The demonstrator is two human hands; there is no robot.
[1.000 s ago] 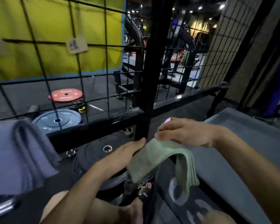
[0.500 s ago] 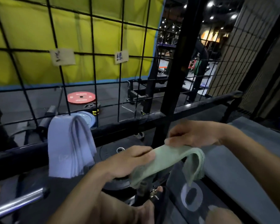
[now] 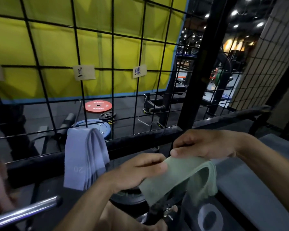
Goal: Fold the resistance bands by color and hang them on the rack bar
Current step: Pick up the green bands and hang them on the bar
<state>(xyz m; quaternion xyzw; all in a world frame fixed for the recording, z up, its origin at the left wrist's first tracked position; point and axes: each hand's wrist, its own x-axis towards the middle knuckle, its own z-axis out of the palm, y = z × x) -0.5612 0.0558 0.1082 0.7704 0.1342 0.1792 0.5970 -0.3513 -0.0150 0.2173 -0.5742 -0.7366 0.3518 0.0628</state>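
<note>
Green bands ready for the rack bar
Left hand [image 3: 137,172] and right hand [image 3: 205,144] pinch the folded green bands [image 3: 178,177] for hanging on the rack bar [image 3: 140,144], beside the blue bands [image 3: 83,157].

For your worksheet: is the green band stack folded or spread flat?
Folded: the green band stack bends over, both ends hanging, pinched by left hand and right hand.

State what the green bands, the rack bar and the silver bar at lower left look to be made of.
Green bands: matte woven elastic fabric, probably; soft drape, layered edges.
Rack bar: black painted metal, likely; dull sheen.
Silver bar: polished or chromed steel; bright reflections.
</note>
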